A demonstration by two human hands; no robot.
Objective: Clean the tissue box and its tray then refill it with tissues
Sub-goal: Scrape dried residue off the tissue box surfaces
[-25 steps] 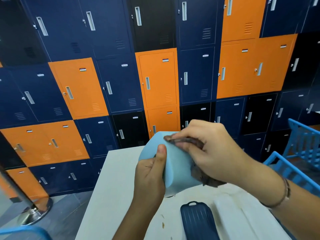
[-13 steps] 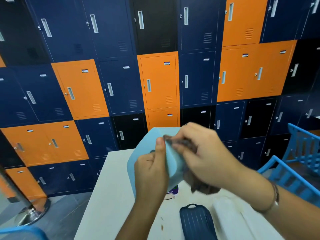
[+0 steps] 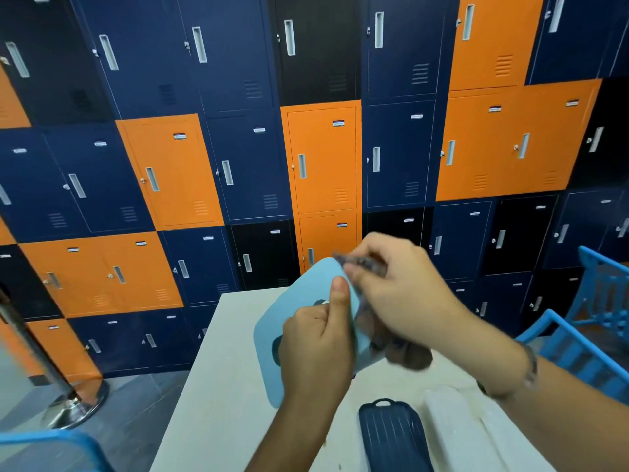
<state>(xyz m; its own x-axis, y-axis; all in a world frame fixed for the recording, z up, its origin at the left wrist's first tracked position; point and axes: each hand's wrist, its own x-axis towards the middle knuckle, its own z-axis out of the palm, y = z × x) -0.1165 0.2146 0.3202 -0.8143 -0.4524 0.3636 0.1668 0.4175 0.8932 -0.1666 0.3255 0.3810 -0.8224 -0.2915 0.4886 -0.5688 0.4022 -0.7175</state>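
The light blue tissue box (image 3: 272, 321) was held tilted above the table's far end, its oval opening showing. The dark ribbed tray (image 3: 391, 434) lay flat beside white tissues (image 3: 456, 427) near the table's near edge.

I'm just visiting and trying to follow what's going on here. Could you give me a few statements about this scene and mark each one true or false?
1. The left hand holds the light blue box up off the table. True.
2. The right hand presses a dark cloth against the box. True.
3. The dark blue tray is being held in the air. False: it lies on the table, near the person.
4. The lockers behind are all orange. False: they are navy, black and orange.
5. A white pack lies right of the tray. True.
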